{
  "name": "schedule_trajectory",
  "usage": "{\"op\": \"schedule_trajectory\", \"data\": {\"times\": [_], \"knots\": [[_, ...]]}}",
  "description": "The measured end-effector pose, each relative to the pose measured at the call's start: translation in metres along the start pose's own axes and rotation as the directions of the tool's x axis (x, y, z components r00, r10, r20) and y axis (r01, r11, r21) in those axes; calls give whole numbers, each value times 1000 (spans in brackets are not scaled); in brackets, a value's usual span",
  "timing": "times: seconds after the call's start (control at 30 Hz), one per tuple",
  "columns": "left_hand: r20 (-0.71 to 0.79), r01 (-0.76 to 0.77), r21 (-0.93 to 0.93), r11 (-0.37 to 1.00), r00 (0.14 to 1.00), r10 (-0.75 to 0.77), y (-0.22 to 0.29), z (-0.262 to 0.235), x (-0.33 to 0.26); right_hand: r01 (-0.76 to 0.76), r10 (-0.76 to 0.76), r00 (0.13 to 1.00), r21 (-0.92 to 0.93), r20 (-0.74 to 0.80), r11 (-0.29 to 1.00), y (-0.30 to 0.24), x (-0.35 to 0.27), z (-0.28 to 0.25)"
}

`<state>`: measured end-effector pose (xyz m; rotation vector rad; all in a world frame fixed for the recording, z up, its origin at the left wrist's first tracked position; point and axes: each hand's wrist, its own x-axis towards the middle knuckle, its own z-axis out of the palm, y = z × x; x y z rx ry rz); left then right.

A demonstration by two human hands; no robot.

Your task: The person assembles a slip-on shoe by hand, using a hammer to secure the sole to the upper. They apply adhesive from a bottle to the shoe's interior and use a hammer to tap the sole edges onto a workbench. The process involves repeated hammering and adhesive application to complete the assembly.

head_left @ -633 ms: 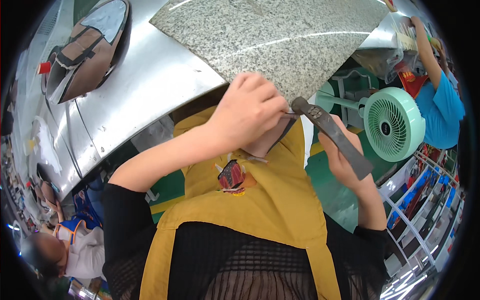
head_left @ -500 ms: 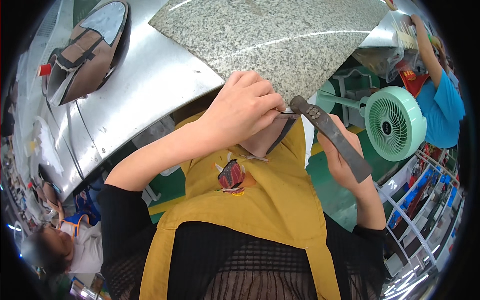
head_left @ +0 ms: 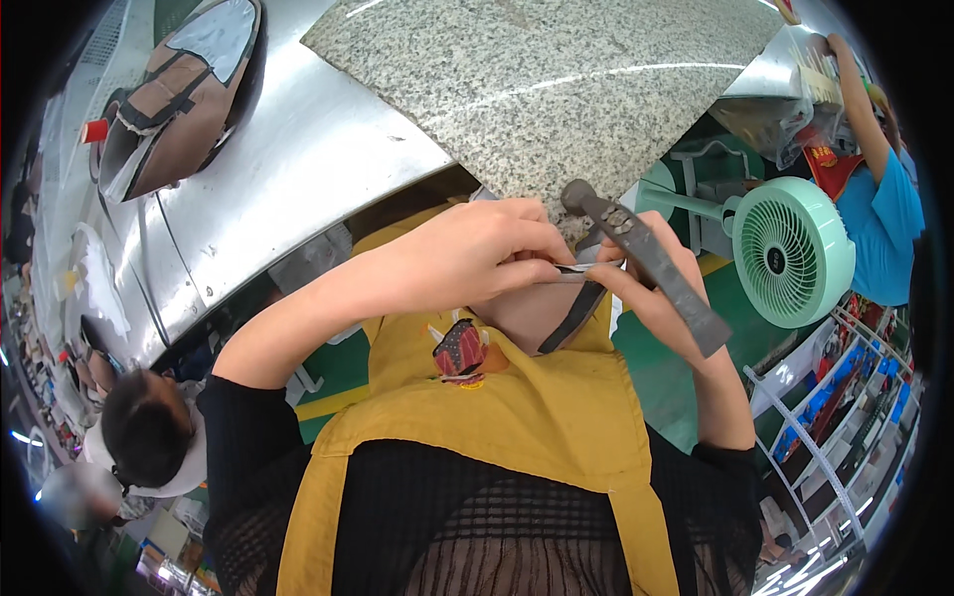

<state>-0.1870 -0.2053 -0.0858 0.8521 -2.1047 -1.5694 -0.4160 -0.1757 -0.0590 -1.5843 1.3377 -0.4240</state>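
My left hand (head_left: 477, 258) pinches the edge of a pale shoe piece with a dark strap (head_left: 571, 316), held close over my yellow apron (head_left: 517, 407). My right hand (head_left: 651, 298) meets it from the right, fingertips on the same piece. That hand also grips a dark metal hammer (head_left: 646, 263). The hammer's head points up-left toward the edge of a speckled granite slab (head_left: 556, 79). The hands hide most of the shoe piece.
The slab lies on a shiny metal table (head_left: 298, 159), where a brown shoe (head_left: 169, 99) rests at the far left. A green fan (head_left: 795, 248) stands to my right, with a person in a blue shirt (head_left: 884, 219) behind it. Another person's dark-haired head (head_left: 149, 437) is at lower left.
My left hand has dropped a little toward my chest with the shoe piece, and the hammer stays in my right hand. The person at lower left has moved closer.
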Motion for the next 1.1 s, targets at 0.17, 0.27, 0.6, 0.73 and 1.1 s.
{"op": "schedule_trajectory", "data": {"times": [0.17,0.27,0.6,0.73,1.1], "knots": [[-157,153,-14,988,976,-153,8,1,19,109,-112,971,-24,-211,994,5,9,-6],[-335,81,346,935,941,43,-7,15,26,81,-65,959,45,-277,996,3,4,-21],[-179,-156,831,534,833,523,-23,20,19,200,-215,976,-269,-27,942,-9,-16,-26],[-177,-138,869,475,811,558,-22,22,21,267,-289,957,-313,-25,912,-17,-8,-24],[-149,-161,842,515,848,508,-24,17,10,239,-242,970,-242,17,940,-19,-3,-21]]}}
